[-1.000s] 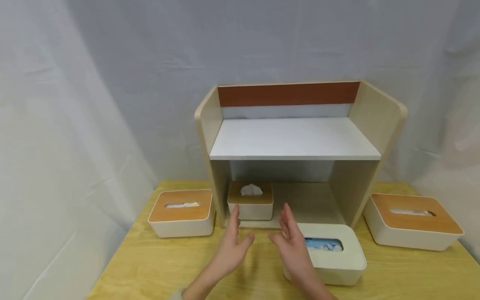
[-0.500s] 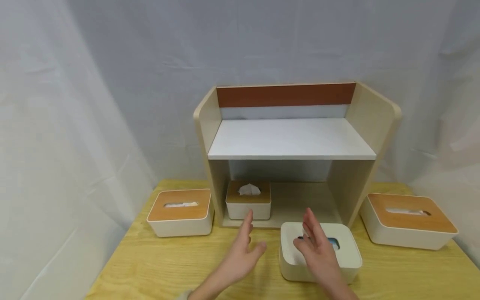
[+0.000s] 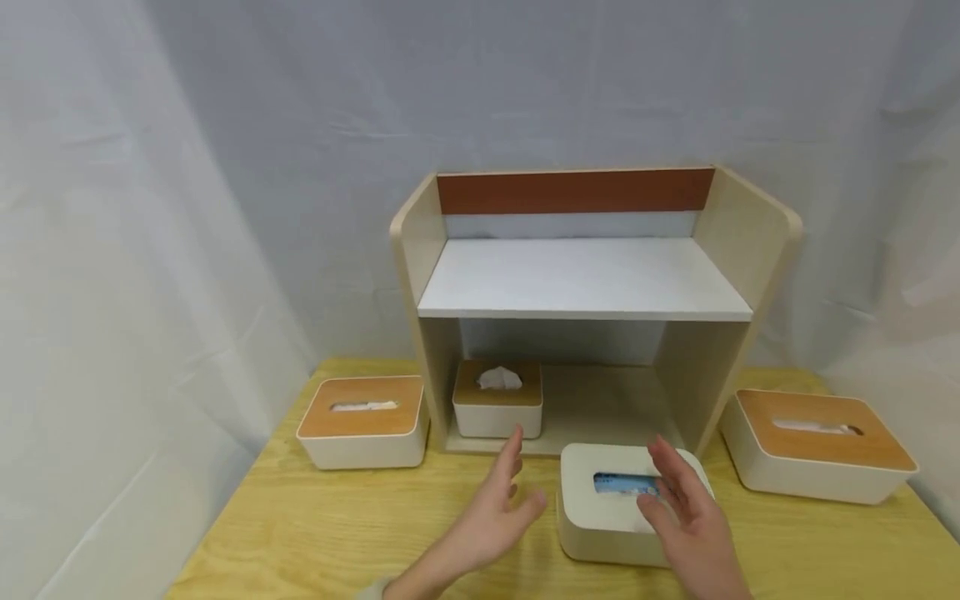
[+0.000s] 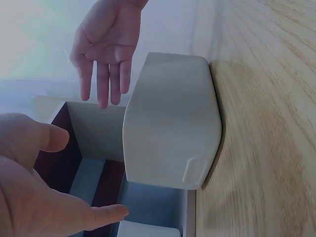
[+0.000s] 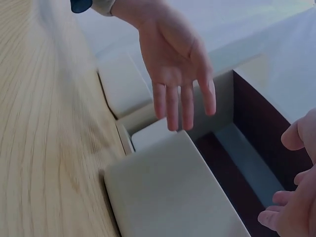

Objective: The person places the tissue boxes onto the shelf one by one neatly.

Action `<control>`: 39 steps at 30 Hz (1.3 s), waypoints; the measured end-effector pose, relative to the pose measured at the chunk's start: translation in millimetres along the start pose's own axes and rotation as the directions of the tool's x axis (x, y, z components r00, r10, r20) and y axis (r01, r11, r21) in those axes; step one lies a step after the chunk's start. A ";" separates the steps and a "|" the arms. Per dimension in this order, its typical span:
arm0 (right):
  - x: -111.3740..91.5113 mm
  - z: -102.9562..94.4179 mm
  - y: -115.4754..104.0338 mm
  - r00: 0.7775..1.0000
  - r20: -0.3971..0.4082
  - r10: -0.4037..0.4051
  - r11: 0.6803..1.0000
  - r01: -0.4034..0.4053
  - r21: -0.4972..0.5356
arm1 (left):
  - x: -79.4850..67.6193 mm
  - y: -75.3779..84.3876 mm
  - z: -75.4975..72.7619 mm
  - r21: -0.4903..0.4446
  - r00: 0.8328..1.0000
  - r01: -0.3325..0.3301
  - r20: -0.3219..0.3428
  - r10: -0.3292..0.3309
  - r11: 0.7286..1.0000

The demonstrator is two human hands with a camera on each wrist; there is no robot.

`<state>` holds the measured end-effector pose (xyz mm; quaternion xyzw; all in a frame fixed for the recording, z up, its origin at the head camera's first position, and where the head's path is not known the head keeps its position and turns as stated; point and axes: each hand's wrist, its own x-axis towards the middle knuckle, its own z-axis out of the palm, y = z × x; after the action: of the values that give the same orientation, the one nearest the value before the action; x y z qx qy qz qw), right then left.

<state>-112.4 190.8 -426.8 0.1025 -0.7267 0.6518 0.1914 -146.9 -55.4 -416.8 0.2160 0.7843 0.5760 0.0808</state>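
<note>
An all-white tissue box [image 3: 600,542] with a blue-filled slot stands on the table in front of the shelf; its plain side faces the left wrist view. To its left my left hand [image 3: 491,521] hovers with fingers extended and thumb apart, holding nothing. My right hand [image 3: 693,533] hangs over the box's right part and hides some of it. Its fingers are loosely extended, and contact with the box is not visible. Both palms face each other across the white box in the wrist views.
A two-level shelf [image 3: 585,279] stands behind. A small wood-topped tissue box [image 3: 498,419] sits at the left of its lower level. Wood-topped tissue boxes flank it on the table: one left [image 3: 365,450], one right [image 3: 825,479].
Both hands have moved right, the right hand further, crossing from the white box's left side to its right part. The gap between the hands has widened. The tissue boxes stay in place.
</note>
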 end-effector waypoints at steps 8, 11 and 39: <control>-6.6 -25.3 5.4 0.990 -0.141 0.000 0.967 -0.036 -0.253 | 1.9 -2.2 7.0 -0.003 0.999 0.027 0.040 -0.027 1.000; -9.2 -31.2 6.7 0.983 -0.185 0.001 0.950 -0.059 -0.308 | 3.6 -4.3 10.7 0.020 0.998 0.027 0.047 -0.028 0.999; -10.7 -73.3 75.3 0.872 0.043 0.488 0.851 -0.463 -0.248 | 9.5 -26.3 26.8 -0.040 0.981 0.064 0.188 -0.056 0.997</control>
<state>-122.2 271.7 -493.9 -0.0695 -0.8087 0.5840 -0.0037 -151.8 -34.5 -449.0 0.2435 0.7660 0.5683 0.1763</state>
